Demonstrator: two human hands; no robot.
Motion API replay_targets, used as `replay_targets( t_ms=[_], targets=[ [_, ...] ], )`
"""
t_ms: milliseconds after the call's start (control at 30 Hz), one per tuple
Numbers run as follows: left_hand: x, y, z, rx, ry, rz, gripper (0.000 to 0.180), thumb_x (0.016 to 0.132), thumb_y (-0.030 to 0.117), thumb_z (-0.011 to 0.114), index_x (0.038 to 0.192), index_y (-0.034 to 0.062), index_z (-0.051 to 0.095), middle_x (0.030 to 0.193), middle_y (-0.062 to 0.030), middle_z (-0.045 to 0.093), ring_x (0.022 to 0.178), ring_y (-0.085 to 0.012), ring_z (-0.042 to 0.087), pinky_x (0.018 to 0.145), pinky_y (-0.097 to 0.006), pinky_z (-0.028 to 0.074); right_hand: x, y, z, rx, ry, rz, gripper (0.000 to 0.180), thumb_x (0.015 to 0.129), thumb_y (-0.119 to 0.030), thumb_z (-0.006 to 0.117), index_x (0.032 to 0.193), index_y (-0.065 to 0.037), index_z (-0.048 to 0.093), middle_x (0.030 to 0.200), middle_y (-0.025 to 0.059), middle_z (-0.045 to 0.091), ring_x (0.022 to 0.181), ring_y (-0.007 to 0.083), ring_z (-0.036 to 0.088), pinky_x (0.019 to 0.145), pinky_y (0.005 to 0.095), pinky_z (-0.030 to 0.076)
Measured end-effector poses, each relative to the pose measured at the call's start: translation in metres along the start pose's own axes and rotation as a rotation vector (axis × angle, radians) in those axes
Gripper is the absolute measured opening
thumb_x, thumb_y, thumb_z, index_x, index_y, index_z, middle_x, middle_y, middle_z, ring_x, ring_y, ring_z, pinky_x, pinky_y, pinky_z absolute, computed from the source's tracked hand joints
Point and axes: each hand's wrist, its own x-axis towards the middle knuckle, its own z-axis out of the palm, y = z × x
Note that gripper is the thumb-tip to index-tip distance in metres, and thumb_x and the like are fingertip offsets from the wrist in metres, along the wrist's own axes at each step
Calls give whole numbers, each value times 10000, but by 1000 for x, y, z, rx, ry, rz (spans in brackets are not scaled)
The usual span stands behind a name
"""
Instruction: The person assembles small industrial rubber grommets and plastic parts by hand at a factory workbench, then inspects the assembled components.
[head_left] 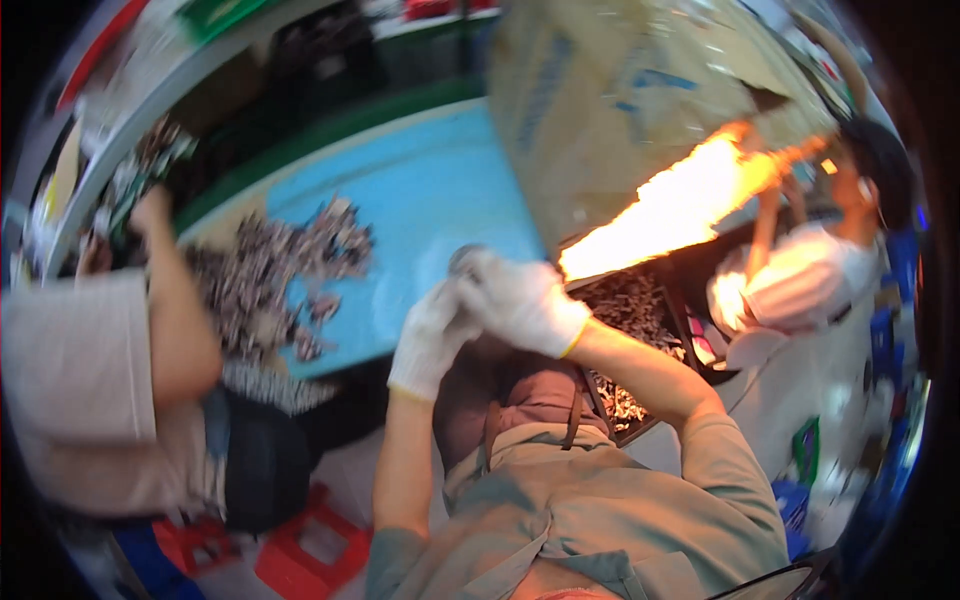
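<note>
My two hands, in white knit gloves, meet over the near edge of the blue table (430,190). My right hand (525,300) has its fingers curled round a small dark grey piece (466,258), blurred and mostly covered. Against its underside my left hand (432,338) presses with closed fingers; what they grip is hidden. To the left on the table lies a loose pile of thin greyish-purple pieces (290,250). Just beyond my right wrist, a dark tray (592,395) contains many small pieces.
A large bright flame (670,205) reaches across the tray's far side, close to my right glove. Behind it stands brown cardboard (590,120). One person (810,270) sits at the right, another (90,380) works close on my left. Red plastic stools (315,550) stand below left.
</note>
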Motion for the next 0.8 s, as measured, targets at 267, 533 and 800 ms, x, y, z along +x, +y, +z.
replay_targets(
  t_ms=[267,533,800],
  targets=[
    [14,57,-22,-527,130,-651,317,1019,124,651,1279,-54,614,1161,-99,684,1013,-150,654,901,-306,553,-3,-13,-21,848,-146,592,381,1061,-384,500,1253,-56,534,985,181,698,730,300,722,589,379,578],
    [26,62,-1,-563,127,-715,338,982,164,709,1229,-33,590,1050,-68,662,896,-127,635,824,-275,543,-5,12,-22,1104,-270,853,490,1041,-474,526,1261,-38,546,912,222,712,850,413,725,733,491,582],
    [24,45,-3,-1055,-90,-913,342,1035,260,632,1229,-19,594,960,-88,659,792,-136,622,733,-265,516,-34,21,-2,460,-24,365,471,1025,-468,574,1271,-67,554,870,197,722,789,414,726,673,496,584]
  ],
)
